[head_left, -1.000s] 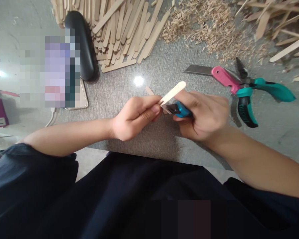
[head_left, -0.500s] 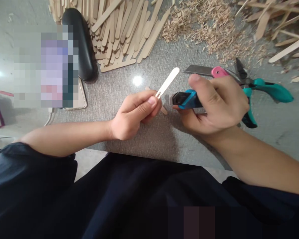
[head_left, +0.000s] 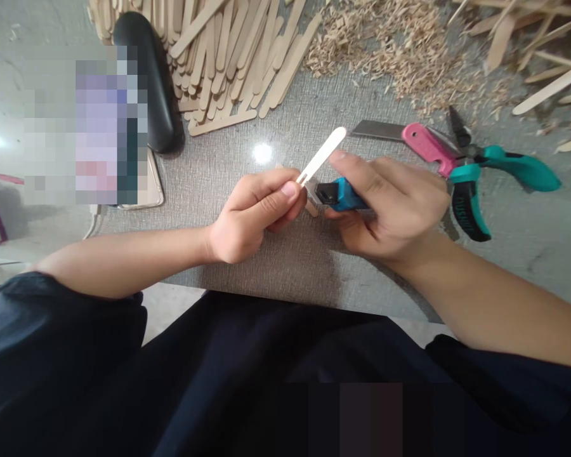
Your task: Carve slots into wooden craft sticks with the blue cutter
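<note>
Pinched between the thumb and fingers of my left hand (head_left: 261, 209) is a pale wooden craft stick (head_left: 324, 152), slanting up to the right. A narrow slot shows in the stick close to my thumb. My right hand (head_left: 394, 203) is closed around a blue and black utility knife (head_left: 342, 193), its short blade pointing left, close to the left fingertips. Whether the blade touches the stick I cannot tell. Another stick (head_left: 311, 208) lies on the table, mostly hidden beneath my left hand.
Behind my right hand lie a pink-handled knife (head_left: 426, 145) and teal-handled pliers (head_left: 518, 166). Farther back are a pile of craft sticks (head_left: 238, 57), wood shavings (head_left: 400, 47) and more sticks (head_left: 547, 51). A black case (head_left: 150, 82) and a phone (head_left: 155, 181) are at left.
My right hand has moved left with the utility knife, closer to my left hand, uncovering more of the pink knife and the pliers. My left hand still holds the stick in nearly the same place.
</note>
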`<state>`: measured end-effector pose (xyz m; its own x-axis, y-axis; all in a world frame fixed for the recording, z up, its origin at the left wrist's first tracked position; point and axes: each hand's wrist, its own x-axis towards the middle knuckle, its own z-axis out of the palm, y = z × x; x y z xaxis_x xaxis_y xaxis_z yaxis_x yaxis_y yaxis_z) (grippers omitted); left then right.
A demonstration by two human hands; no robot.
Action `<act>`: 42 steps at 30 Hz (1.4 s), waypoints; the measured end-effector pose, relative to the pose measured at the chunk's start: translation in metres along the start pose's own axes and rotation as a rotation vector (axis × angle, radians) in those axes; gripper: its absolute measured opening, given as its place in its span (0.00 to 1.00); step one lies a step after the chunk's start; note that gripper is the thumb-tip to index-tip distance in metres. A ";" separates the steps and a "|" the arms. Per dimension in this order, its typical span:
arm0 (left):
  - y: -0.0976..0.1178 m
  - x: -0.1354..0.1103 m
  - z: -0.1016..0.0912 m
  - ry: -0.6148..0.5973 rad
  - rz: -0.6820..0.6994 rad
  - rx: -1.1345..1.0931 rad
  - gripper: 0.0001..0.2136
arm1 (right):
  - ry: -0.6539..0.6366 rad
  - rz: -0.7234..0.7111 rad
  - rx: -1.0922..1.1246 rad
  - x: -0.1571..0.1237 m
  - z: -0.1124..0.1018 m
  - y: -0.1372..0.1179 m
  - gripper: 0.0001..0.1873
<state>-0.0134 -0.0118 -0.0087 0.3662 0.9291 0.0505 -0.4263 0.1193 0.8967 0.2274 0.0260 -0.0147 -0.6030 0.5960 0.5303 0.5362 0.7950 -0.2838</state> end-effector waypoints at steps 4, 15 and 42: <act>0.002 0.000 -0.001 -0.036 0.033 0.003 0.23 | -0.030 0.022 0.004 0.002 -0.005 -0.002 0.29; 0.011 0.003 0.001 -0.109 0.080 0.112 0.23 | -0.166 0.089 0.080 0.005 -0.014 -0.010 0.28; 0.005 0.002 0.005 0.076 -0.089 0.003 0.31 | -0.029 0.053 0.005 0.002 -0.001 -0.004 0.29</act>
<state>-0.0100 -0.0112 -0.0021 0.3385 0.9389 -0.0630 -0.3927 0.2018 0.8973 0.2241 0.0236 -0.0120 -0.5908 0.6400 0.4913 0.5649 0.7629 -0.3145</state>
